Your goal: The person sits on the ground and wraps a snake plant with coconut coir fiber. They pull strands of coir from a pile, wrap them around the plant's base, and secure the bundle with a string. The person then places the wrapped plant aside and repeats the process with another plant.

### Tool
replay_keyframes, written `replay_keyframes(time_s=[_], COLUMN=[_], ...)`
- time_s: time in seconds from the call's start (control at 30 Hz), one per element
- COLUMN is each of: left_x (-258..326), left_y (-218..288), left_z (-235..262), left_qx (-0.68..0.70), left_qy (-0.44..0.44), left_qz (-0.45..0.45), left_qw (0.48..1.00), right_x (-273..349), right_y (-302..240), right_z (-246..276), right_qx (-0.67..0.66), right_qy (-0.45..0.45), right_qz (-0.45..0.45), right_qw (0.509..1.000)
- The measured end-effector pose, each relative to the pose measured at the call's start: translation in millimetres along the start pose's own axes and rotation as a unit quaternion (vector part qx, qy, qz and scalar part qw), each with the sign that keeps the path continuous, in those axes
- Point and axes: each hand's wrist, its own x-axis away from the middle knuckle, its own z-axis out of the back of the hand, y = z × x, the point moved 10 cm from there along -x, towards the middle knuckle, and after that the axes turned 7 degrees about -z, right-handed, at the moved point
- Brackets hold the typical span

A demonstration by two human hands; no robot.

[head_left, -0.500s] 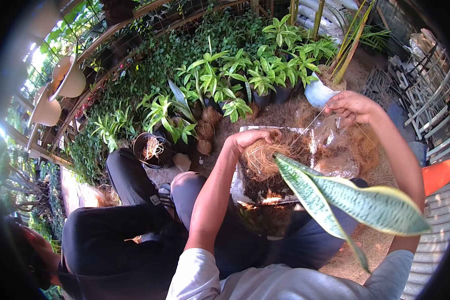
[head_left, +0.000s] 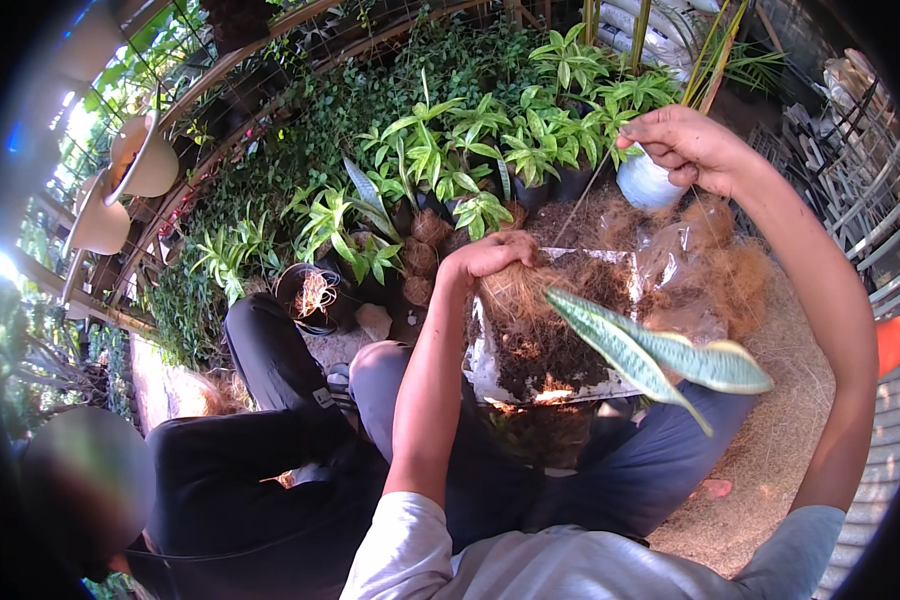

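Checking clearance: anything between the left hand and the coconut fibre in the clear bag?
Nothing visible. The left hand is already closed on a clump of the coconut fibre at the mouth of the clear bag. The variegated leaf crosses to its right, not between them. The right hand holds a small pale pot, apart.

Background of the scene. A bank of leafy green potted plants (head_left: 470, 140) fills the upper middle, with round brown coconut husks (head_left: 420, 255) heaped at its foot. A black pot (head_left: 305, 295) holding pale fibre lies just left of the husks. Two tan hats (head_left: 130, 180) hang at upper left. A second person in black clothing (head_left: 240, 470) sits at lower left. Grey metal racks (head_left: 850, 170) stand at right.
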Motion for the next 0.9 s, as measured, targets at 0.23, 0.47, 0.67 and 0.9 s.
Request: replay_keyframes(time_s=[0.23,0.47,0.67,0.9], left_x=[46,93,85,61], left_y=[-37,20,-20,11], left_z=[104,113,126,97], left_qx=[-0.033,-0.044,0.383,0.587], left_qy=[0.431,0.668,0.637,0.468], left_qz=[0.103,0.009,-0.136,-0.180], left_qw=[0.896,0.743,0.655,0.636], right_x=[32,66,55,-1], right_y=[-40,-19,78,166], right_z=[-23,-59,-138,-92], right_qx=[0.071,0.121,0.055,-0.187], right_qy=[0.008,-0.025,-0.170,-0.099], right_qz=[0.061,0.162,0.146,-0.017], right_qw=[0.996,0.979,0.973,0.977])
